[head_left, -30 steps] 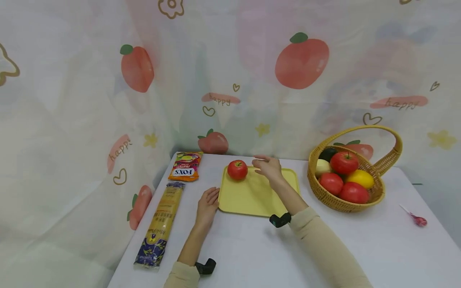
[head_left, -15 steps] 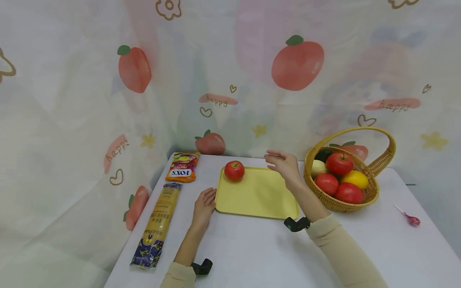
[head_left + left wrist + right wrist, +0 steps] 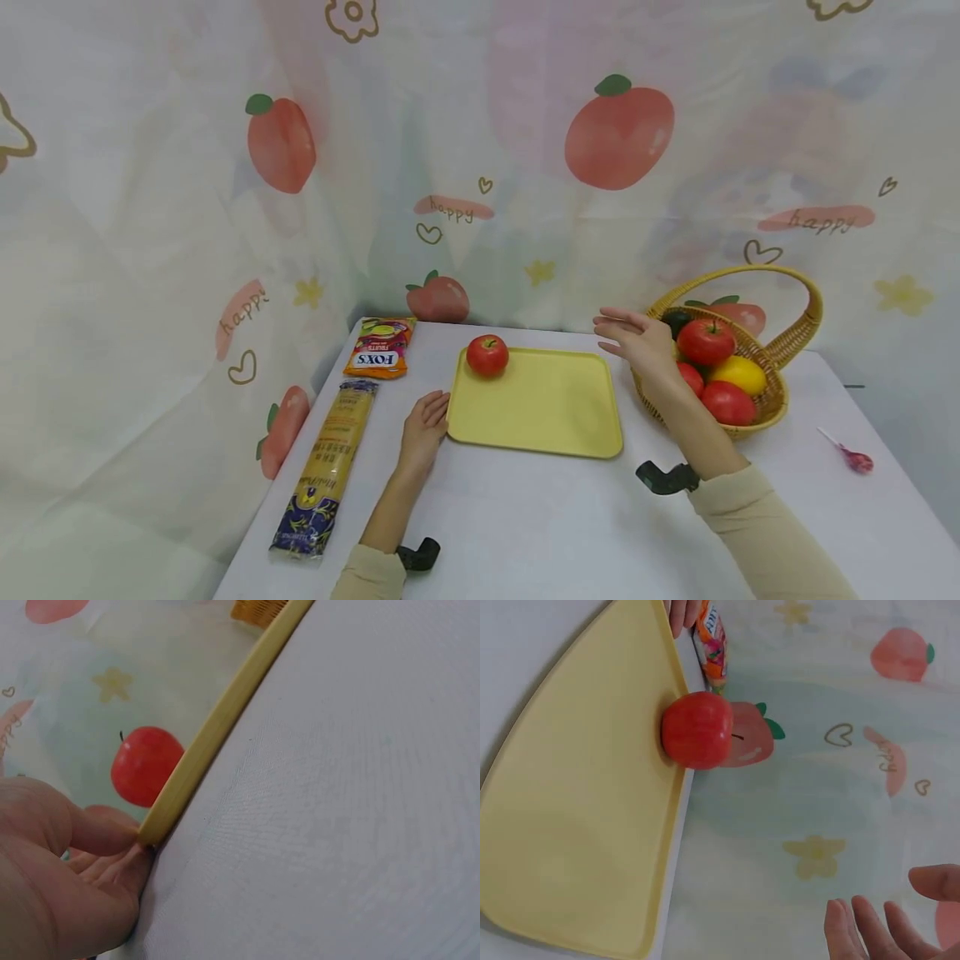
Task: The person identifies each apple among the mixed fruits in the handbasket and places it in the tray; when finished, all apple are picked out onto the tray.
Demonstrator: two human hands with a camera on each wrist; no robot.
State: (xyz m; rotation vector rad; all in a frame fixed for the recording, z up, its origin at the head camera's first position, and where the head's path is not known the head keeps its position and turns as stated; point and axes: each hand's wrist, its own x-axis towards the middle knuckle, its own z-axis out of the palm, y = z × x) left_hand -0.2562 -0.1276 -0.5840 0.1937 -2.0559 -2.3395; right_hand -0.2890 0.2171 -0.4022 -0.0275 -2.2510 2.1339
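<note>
In the head view, a red apple (image 3: 487,356) sits at the far left corner of a yellow tray (image 3: 547,408). My left hand (image 3: 424,429) lies at the tray's left edge, fingers stretched along it. The left wrist view shows the thumb and fingers touching the tray's end (image 3: 187,772). My right hand (image 3: 643,346) hovers by the left side of a wicker basket (image 3: 776,408), fingers spread and holding nothing; it hides part of the basket. In the right wrist view, the fingers (image 3: 877,934) are apart from the thumb, and the apple (image 3: 697,730) rests on the tray.
The basket holds several fruits and vegetables, including a yellow one (image 3: 738,375). An orange candy bag (image 3: 381,348) and a long noodle packet (image 3: 326,471) lie to the left. A lollipop (image 3: 855,458) lies at the far right. A printed cloth hangs behind the table.
My right hand has moved right, from above the tray toward the basket. The left hand stays at the tray's left edge, and the apple stays on the tray.
</note>
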